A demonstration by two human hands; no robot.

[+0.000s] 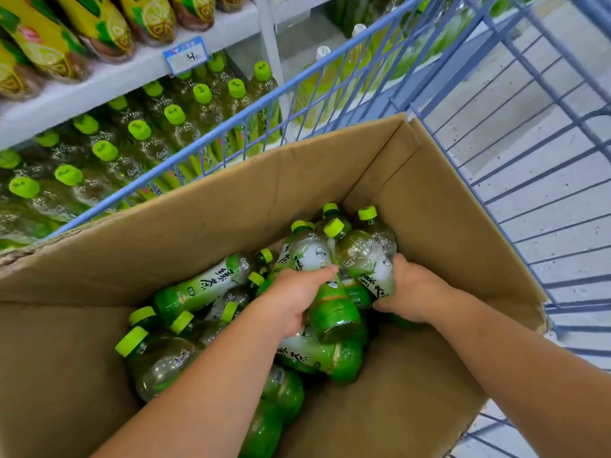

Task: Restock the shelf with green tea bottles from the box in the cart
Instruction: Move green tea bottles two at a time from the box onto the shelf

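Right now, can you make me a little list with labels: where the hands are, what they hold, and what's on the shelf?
place: cardboard box inside a blue wire cart
left hand: gripping one green tea bottle around its middle
right hand: gripping another green tea bottle
box contents: more green tea bottles lying loose in a pile
shelf: rows of green-capped tea bottles standing upright, beyond the cart
upper shelf: yellow-labelled bottles
price tag: on the shelf edge

Both hands (294, 300) (411, 292) grip bottles (367, 259) inside the box (231, 206).
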